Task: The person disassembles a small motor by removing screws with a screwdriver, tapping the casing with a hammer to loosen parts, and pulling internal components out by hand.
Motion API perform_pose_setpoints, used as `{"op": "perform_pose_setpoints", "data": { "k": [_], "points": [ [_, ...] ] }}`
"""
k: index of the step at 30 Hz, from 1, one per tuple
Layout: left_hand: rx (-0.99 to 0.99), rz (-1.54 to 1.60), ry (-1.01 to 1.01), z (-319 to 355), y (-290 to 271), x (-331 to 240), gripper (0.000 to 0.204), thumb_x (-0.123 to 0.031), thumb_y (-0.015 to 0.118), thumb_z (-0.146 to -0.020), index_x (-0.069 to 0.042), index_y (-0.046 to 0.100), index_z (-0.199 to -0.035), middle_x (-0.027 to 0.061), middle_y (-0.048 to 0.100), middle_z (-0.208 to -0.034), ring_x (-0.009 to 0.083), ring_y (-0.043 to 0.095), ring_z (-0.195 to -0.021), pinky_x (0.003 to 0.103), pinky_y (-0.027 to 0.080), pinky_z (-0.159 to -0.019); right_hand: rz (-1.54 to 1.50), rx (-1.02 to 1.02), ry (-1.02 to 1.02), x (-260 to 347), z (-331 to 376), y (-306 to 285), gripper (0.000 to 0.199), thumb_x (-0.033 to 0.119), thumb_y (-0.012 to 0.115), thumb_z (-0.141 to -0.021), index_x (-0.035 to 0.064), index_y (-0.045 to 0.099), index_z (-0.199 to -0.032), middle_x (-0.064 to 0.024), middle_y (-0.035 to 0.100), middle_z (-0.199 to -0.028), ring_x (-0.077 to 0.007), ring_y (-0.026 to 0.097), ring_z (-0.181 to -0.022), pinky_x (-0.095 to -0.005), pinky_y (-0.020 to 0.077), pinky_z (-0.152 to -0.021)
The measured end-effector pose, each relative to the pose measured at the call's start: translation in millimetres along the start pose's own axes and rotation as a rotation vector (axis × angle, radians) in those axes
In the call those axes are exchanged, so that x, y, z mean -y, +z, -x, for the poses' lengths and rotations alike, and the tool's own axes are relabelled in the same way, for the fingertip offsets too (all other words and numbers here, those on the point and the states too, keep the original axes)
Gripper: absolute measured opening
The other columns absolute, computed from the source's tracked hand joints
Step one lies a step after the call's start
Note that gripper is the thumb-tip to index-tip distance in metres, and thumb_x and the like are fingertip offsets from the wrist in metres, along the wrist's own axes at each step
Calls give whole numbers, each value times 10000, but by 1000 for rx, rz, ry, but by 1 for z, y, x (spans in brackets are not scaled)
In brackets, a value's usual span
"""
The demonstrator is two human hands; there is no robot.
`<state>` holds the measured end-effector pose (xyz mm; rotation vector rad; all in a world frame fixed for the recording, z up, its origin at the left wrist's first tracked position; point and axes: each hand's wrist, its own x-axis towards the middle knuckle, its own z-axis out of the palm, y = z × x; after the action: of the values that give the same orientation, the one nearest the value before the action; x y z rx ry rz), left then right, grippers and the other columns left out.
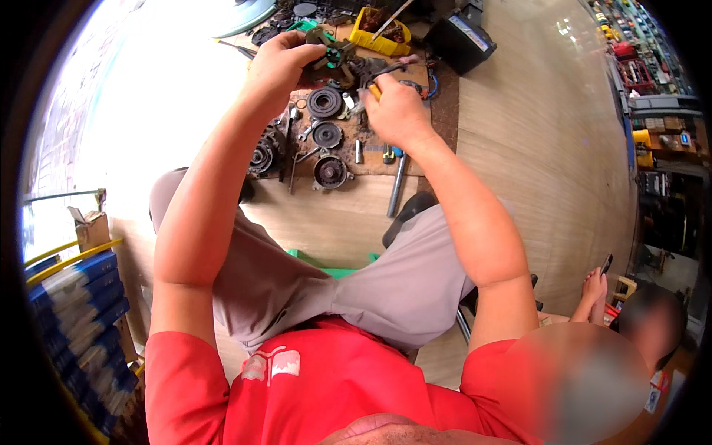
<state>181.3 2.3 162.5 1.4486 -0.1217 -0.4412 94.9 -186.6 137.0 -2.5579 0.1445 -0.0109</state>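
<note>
My left hand [278, 65] is at the far side of the work mat, its fingers closed round a dark metal part [320, 37] whose exact kind I cannot make out. To its right, my right hand [399, 110] grips a yellow-handled tool [375, 90]; its working end is blurred among dark parts. Below the hands lie a grooved black pulley [325, 102], a smaller black disc [327, 135] and a round metal housing [330, 171]. A wrench [306, 132] and a small silver socket [358, 151] lie beside them.
A yellow tray [380, 31] holds copper-brown parts behind the hands. The black battery-like box [460, 41] stands at the far right of the brown mat [400, 162]. A hammer [397, 185] lies over its near edge. Blue boxes [81, 311] are stacked left; another person [593, 300] sits lower right.
</note>
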Motion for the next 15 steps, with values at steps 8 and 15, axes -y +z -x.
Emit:
{"op": "perform_pose_setpoints", "data": {
  "k": [8,15],
  "points": [
    [111,-240,103,-7,-12,-6,289,-295,641,-940,-33,634,-1062,39,657,-900,110,654,-764,238,542,-654,-241,214,73,7,1,-3,341,299,616,-917,-35,649,-977,-240,687,-945,-396,661,-887,-446,511,-811],
    [69,67,-78,-4,-3,-8,680,-600,576,-928,-78,506,-1357,98,593,-1226,208,565,-1097,415,478,-908,-982,652,404,-6,0,-14,268,290,631,-946,27,602,-900,-77,602,-697,-167,565,-555,-353,467,-491]
  ]
}}
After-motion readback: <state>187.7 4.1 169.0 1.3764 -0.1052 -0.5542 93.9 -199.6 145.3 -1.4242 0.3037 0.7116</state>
